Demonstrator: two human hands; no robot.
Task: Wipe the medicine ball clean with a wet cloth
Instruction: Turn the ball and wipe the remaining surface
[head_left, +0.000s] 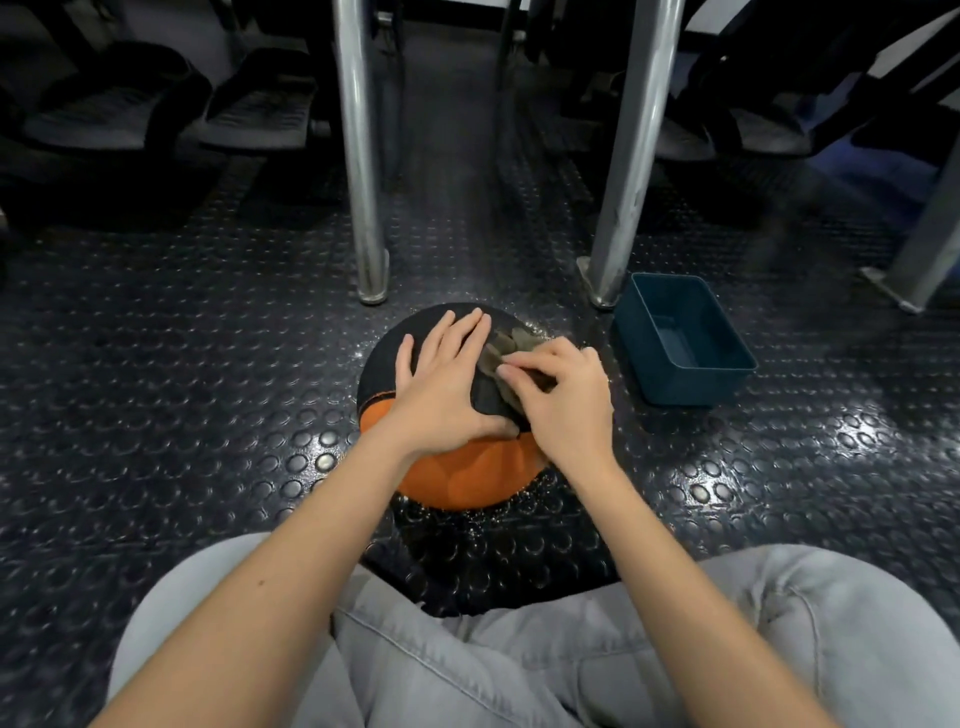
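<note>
Black-and-orange medicine ball (467, 478) resting on dark studded rubber floor (182, 415), just ahead of knees in grey trousers (519, 665). Left hand (447, 384) laid flat on the black upper part, fingers straight, holding nothing. Right hand (561, 395) just beside it, fingers curled, pinching a crumpled olive-dark cloth (501, 345) against the top of the ball. Blue plastic tub (680, 343) on the floor to the right, near the ball but apart from it, beside the foot of a metal post (634, 156). Second post (363, 182) standing just behind the ball.
</note>
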